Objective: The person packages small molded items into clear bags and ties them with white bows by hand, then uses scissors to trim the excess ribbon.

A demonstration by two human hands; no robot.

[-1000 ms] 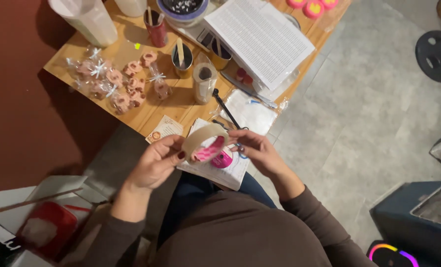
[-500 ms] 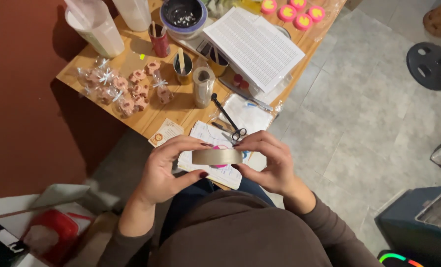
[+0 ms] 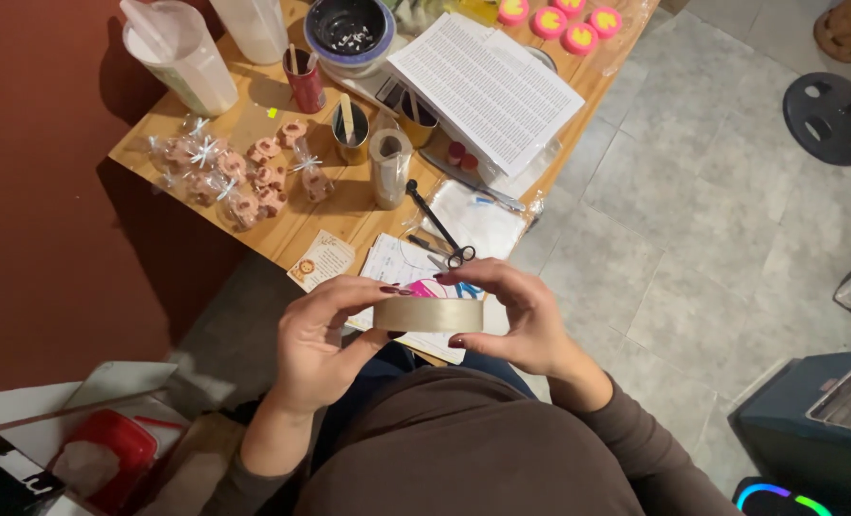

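- We hold a roll of beige tape (image 3: pixel 428 314) on edge between both hands, above our lap and just off the near edge of the bench (image 3: pixel 254 124); its broad outer band faces the camera, smooth and unmarked.
- Our left hand (image 3: pixel 325 339) pinches the roll's left side, thumb and fingers (image 3: pixel 387 289) clenched on it; our right hand (image 3: pixel 521 320) clamps the right side the same way.
- Behind the roll, small cream cards (image 3: pixel 320 260) and white printed sheets (image 3: pixel 402 272) lie at the bench's near corner, a bit of pink beneath them.
- Black scissors (image 3: pixel 440 227) rest on a clear plastic sleeve (image 3: pixel 483 218) just beyond.
- A large open booklet of dense print (image 3: pixel 488 86) covers the bench's right half.
- To the left, small clear bags tied with silvery bows (image 3: pixel 239 177) hold pink pieces.
- A brass-coloured tin (image 3: pixel 351 132) holds a wooden stick; a red cup (image 3: pixel 304 81) holds more sticks; a dark bowl (image 3: pixel 347 27) contains pale specks.
- A clear measuring jug (image 3: pixel 179 57) stands at the far left corner.
- Pink round pieces with yellow centres (image 3: pixel 559 17) line the far edge.
- A red lidded box (image 3: pixel 106 459) sits on the floor by our left arm.
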